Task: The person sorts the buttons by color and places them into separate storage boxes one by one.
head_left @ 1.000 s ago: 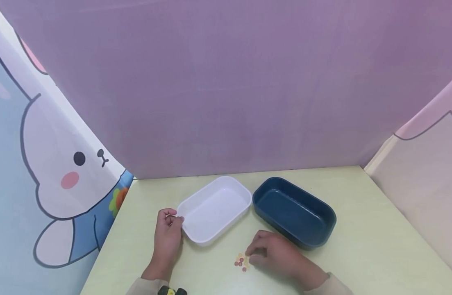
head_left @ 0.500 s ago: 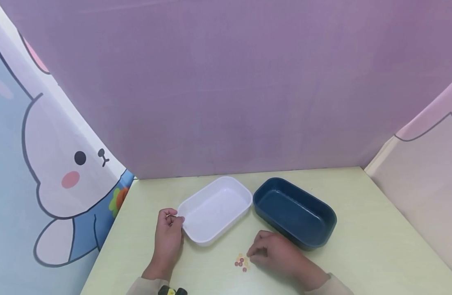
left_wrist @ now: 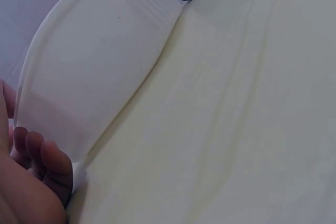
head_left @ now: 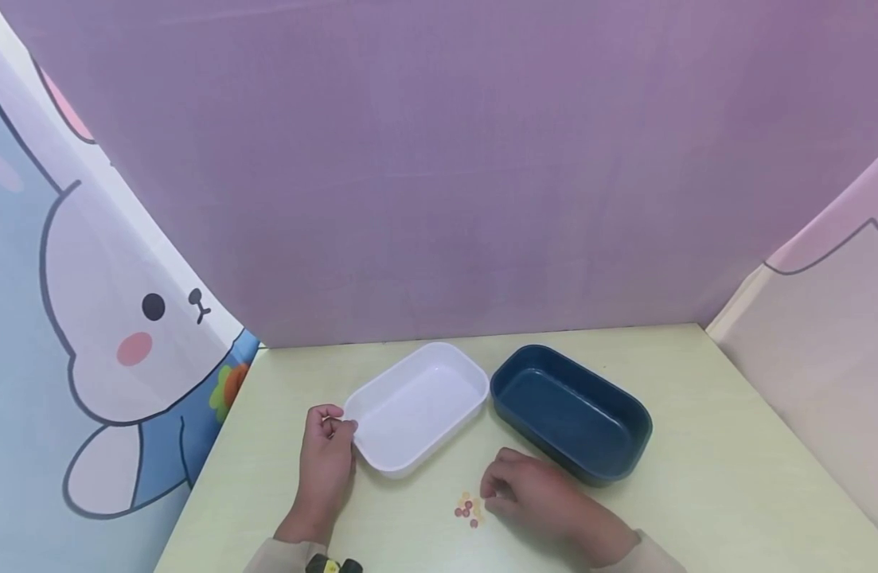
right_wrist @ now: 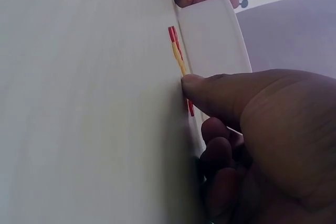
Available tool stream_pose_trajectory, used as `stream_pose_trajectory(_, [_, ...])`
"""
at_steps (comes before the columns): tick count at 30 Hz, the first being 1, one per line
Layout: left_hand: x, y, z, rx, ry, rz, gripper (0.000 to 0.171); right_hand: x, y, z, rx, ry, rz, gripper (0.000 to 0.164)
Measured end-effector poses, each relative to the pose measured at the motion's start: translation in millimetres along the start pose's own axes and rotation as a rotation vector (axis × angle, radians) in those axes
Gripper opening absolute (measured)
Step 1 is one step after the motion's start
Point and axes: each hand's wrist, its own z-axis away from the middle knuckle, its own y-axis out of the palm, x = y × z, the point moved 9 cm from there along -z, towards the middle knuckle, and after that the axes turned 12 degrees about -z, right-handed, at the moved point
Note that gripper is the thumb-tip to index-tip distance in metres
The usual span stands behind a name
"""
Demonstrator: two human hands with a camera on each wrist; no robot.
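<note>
In the head view, the red discs (head_left: 466,512) and yellow discs (head_left: 478,507) lie in a small cluster on the table (head_left: 725,454), between the two hands and towards the near edge. The white tray (head_left: 420,414) and the dark blue tray (head_left: 571,418) stand near the far edge, left and right of its middle, their neighbouring corners touching or nearly so. Every disc that shows lies outside both trays, so by my reading the handling of the discs has barely begun and nearly all of it remains. The left hand (head_left: 325,461) grips the white tray's rim at the end facing the table's left edge. The right hand (head_left: 542,493) is curled, thumb tip at the discs; whether it pinches one I cannot tell. Some yellow discs blend into the pale table, and overlap makes an exact count unsafe. The right wrist view shows the discs nearly edge-on, partly behind the thumb. The table's near edge is cut off.
</note>
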Motion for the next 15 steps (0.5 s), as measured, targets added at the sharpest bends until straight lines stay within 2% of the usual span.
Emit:
stream_pose_trajectory(10, [-3.2,0.4,2.5,0.006,-0.002,0.002,0.029,-2.2,4.0,0.6,0.022,0.041,0.033,0.016])
stream_pose_trajectory(15, [-3.2,0.0,2.3,0.009,0.004,0.004,0.030,-0.4,2.6,0.0,0.016,0.029,0.026,0.014])
